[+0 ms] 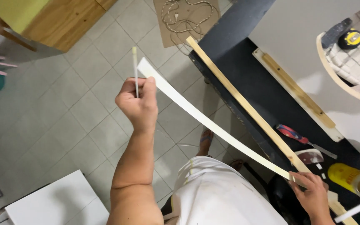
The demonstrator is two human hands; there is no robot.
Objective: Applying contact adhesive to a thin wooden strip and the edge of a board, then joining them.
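A: Left hand (137, 104), fingers (148, 89) clenched around what?

B: Around one end of a long white strip (213, 125), plus a thin whitish rod (135, 71) standing up out of the same fist. Pinched hard, by the look, probably to keep the springy strip from whipping loose.

A: And the other end?

B: Pinned under the right hand (313, 193), fingers (301, 180) pressed down on the strip at the near edge of the black table (246, 79). Stretched between both hands then, out over the tiled floor (76, 104) off the table's left edge, likely to keep it taut and straight.

A: Alongside?

B: A long pale wooden slat (246, 108) lying along that left edge, apparently placed there as a guide or mate for the strip. Farther in, a second, shorter batten (296, 93) running parallel.

A: Counts?

B: One white strip, one rod, two wooden lengths. One red-and-blue handled tool (298, 137) and one yellow tape roll (355, 179) toward the near edge. One tape measure (351, 38) at the far right corner.
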